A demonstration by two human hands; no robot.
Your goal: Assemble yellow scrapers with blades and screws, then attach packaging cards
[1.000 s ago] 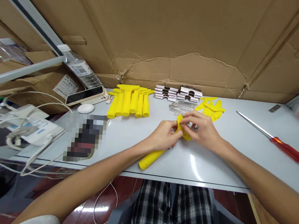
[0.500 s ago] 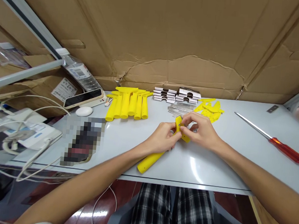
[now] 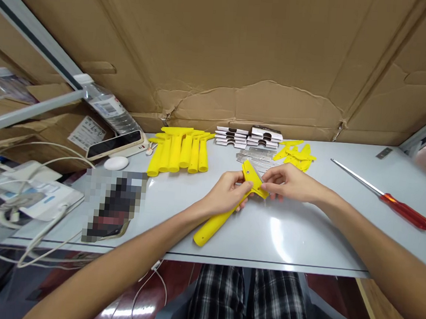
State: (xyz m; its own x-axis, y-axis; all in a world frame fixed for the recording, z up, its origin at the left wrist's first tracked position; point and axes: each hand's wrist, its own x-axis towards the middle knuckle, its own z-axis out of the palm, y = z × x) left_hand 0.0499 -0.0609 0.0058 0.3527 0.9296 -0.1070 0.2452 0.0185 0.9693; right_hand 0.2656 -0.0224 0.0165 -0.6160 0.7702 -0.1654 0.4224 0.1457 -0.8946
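My left hand (image 3: 227, 195) is closed around the neck of a yellow plastic scraper (image 3: 213, 229), its thumb lying on the flat head. The handle slants down toward the table's front edge. A screw shows near the upper corner of the head, and a thin metal blade edge runs along its far side. At that edge, the thumb and fingers of my right hand (image 3: 288, 182) pinch the lower part of the head. Just beyond my hands lie several loose metal blades (image 3: 259, 156) and a pile of small yellow plates (image 3: 297, 159).
Several yellow scraper handles (image 3: 175, 154) lie in a row at the back. Stacked blade packs (image 3: 231, 137) stand beside them. A red-handled screwdriver (image 3: 408, 211) lies to the right, near a single blade (image 3: 384, 153). Phone (image 3: 116, 144), bottle (image 3: 110, 104) and white cables (image 3: 41, 234) crowd the left.
The scraper's head has turned so that its flat face and screw now show. My right fingers have shifted from over the head to its right edge.
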